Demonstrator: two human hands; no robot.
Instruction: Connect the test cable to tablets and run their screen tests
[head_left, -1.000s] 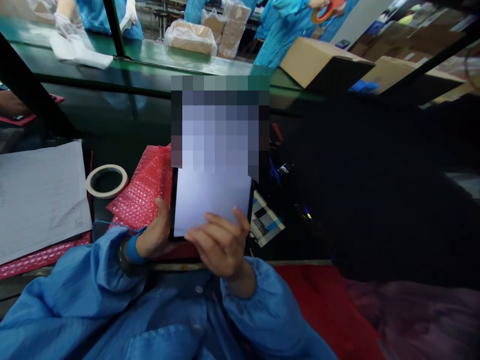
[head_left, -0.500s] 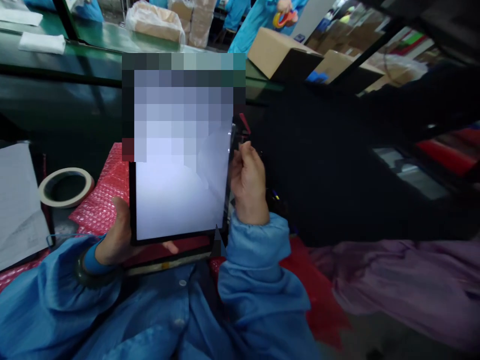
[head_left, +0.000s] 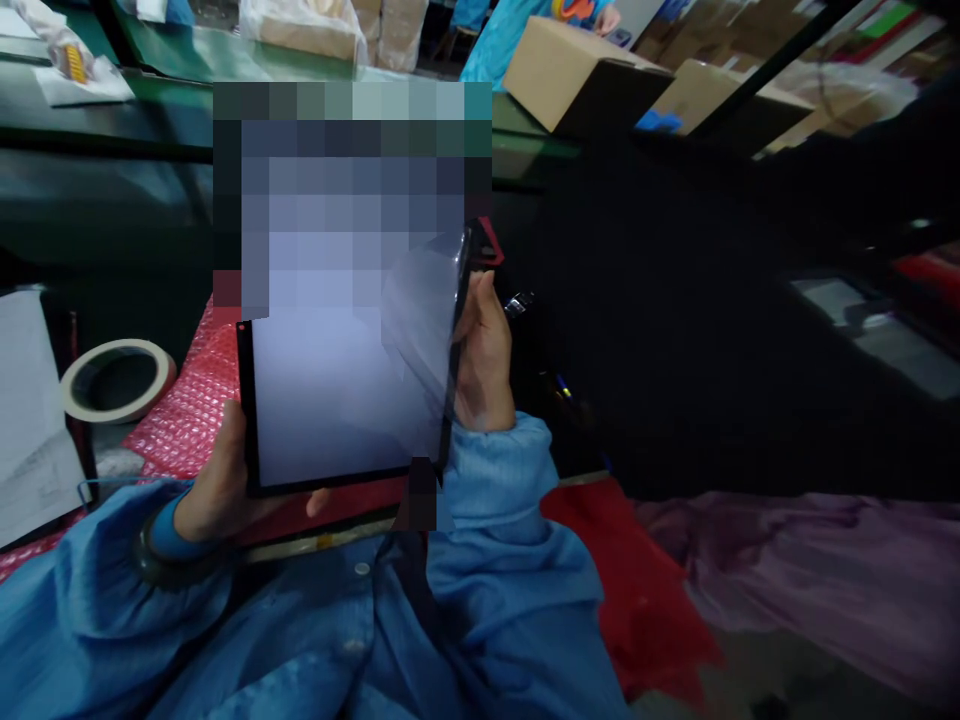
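A tablet-sized screen panel (head_left: 330, 410) with a black border glows pale white-blue in front of my chest; its upper part is blurred out by blocks. My left hand (head_left: 217, 480) holds its lower left corner, thumb along the left edge and fingertips showing under the bottom edge. At the right edge, my right hand (head_left: 484, 360) is closed, with its fingers partly hidden behind the panel. A curved, glossy reflection or clear sheet shows near the panel's right side; I cannot tell which. Red bubble wrap (head_left: 184, 425) lies beneath and to the left.
A roll of tape (head_left: 118, 381) and white paper (head_left: 34, 420) lie at left. Behind runs a green conveyor (head_left: 195, 50) with cardboard boxes (head_left: 577, 75); a person in blue (head_left: 495, 45) stands there. Red sheeting (head_left: 630, 590) and purple cloth (head_left: 825, 590) are at lower right.
The panel and both hands have shifted slightly left in view. My right hand has turned a little along the panel's edge. A white wrapped item has appeared at the conveyor's far left.
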